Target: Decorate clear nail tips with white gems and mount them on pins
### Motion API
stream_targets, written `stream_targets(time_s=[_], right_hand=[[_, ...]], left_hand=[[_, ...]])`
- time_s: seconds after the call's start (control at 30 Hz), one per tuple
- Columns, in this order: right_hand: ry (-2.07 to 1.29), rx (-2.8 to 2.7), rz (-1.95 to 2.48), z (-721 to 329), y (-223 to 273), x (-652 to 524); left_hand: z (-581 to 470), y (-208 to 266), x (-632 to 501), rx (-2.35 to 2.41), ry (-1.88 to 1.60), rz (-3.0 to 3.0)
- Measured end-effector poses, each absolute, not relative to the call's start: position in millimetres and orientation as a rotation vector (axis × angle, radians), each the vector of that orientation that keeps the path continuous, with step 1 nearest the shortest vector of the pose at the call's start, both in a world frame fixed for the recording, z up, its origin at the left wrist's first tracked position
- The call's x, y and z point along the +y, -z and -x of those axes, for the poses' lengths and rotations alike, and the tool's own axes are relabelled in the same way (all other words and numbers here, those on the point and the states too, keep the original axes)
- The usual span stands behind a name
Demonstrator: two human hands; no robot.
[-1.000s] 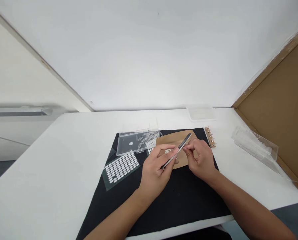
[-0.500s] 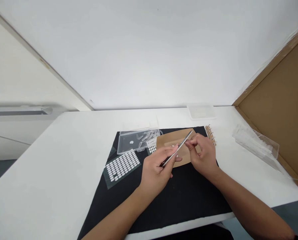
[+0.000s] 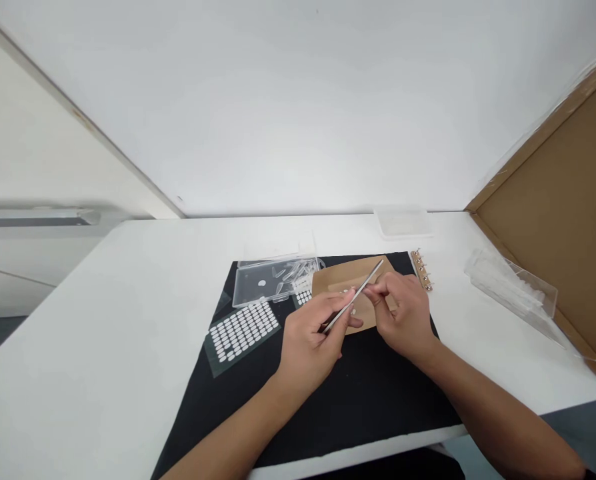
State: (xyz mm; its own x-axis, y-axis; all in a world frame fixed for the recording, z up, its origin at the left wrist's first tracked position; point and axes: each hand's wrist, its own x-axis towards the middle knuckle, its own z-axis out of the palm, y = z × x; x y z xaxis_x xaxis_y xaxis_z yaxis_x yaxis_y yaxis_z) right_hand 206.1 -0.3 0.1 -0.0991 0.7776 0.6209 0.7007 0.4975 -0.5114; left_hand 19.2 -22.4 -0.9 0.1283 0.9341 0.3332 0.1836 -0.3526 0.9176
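My left hand [image 3: 308, 333] is closed on a thin grey nail file [image 3: 367, 281], which slants up to the right, edge towards me. My right hand [image 3: 404, 312] is pinched close to the file's right side; whatever its fingertips hold is hidden or too small to name. Under both hands lies a brown sheet [image 3: 333, 277] with some small pale pieces on it. Left of it, an open clear plastic case [image 3: 251, 285] contains several clear nail tips [image 3: 298, 272]. A sheet of white oval adhesive tabs [image 3: 243, 333] lies nearer my left forearm, and part of another shows beside the case.
A black cloth [image 3: 368, 400] covers part of the white table [image 3: 103, 333]. At its far right corner is a strip with metal studs [image 3: 422, 269]. A translucent tray [image 3: 403, 223] stands behind, and a clear box of clear pieces [image 3: 513, 283] sits right, near a cardboard panel [image 3: 558, 180].
The file has turned slightly, so its face shows less and its edge more. My right hand has shifted a little left and down, still pinched beside it.
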Motion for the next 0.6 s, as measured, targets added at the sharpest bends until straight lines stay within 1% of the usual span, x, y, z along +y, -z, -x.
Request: stream_targets(time_s=[0.33,0.47,0.6], right_hand=[[-0.128,-1.752,1.248,-208.9,-3.3,1.2],[-0.138,-1.858,1.206,-207.1,-2.0,0.2],[-0.087,-1.801,1.235,-206.1,-2.6,0.0]], left_hand=[[-20.9,3.8,-24.4,1.098,-1.304,-1.636],[-20.9,5.0,-23.0,1.073,-1.294,-1.617],[-20.8,6.0,-21.8,1.092,-1.294,-1.628]])
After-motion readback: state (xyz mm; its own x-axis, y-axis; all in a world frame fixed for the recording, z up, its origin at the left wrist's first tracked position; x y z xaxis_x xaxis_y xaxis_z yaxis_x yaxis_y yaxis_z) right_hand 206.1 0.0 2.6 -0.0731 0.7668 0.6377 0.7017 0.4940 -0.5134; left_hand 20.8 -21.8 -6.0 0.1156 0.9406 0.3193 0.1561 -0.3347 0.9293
